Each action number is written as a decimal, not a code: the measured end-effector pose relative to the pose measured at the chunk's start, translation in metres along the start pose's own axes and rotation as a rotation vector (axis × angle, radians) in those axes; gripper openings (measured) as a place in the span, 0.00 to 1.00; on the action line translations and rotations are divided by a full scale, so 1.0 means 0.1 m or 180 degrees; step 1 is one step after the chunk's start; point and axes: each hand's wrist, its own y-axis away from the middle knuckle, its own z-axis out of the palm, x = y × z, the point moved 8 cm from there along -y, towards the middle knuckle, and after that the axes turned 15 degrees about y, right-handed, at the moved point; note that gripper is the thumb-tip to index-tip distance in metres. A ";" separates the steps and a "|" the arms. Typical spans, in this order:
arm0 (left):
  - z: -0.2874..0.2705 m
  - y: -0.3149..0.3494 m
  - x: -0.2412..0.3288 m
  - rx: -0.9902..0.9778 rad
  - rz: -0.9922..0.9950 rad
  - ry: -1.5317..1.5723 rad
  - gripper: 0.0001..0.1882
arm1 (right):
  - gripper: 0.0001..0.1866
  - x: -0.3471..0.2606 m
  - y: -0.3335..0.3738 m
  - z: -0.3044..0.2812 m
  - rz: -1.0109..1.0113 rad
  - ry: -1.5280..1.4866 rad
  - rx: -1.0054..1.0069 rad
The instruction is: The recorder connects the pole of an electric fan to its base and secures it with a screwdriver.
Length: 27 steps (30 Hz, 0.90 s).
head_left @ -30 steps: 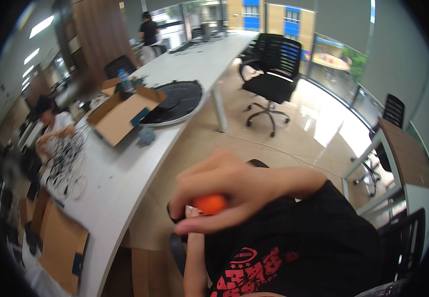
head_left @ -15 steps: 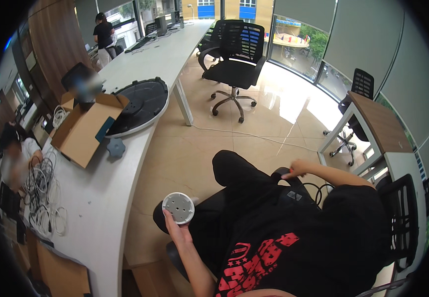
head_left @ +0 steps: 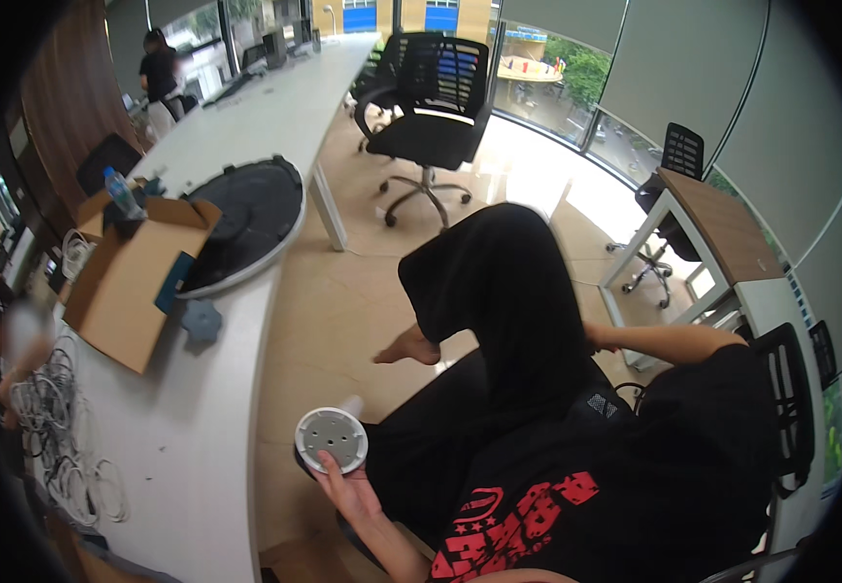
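Observation:
My left hand (head_left: 346, 489) grips a round white device with a grey, flat, holed face (head_left: 334, 437). The thumb lies over its lower rim, and the other fingers are behind it, hidden. The holed face is turned up towards me, above my left thigh. A pale stub shows at its far edge; what it is I cannot make out. My right hand (head_left: 600, 336) is at the raised right leg in black trousers (head_left: 499, 282), with its fingers hidden behind the leg.
On the white table (head_left: 198, 428) at left are an open cardboard box (head_left: 134, 287), a large black round lid (head_left: 246, 219), a grey knob (head_left: 202, 321), a water bottle (head_left: 124, 194) and tangled cables (head_left: 71, 437). Office chairs (head_left: 431, 107) stand beyond. Two other people are at left.
My right leg has risen, with the knee up and a bare foot now showing. My right hand has gone behind that leg. My left hand still holds the round device; the view has shifted.

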 end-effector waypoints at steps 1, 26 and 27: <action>0.05 0.04 0.02 -0.0153 0.0012 -0.0106 0.29 | 0.24 0.03 -0.03 0.00 0.0015 0.0000 -0.0082; 0.71 -0.05 -0.13 -0.1379 -0.0115 -0.0036 0.22 | 0.25 0.04 0.22 0.15 -0.0015 -0.0119 -0.0374; 0.72 -0.06 -0.16 -0.1396 -0.0167 -0.0079 0.22 | 0.25 0.05 0.22 0.14 -0.0019 -0.0112 -0.0373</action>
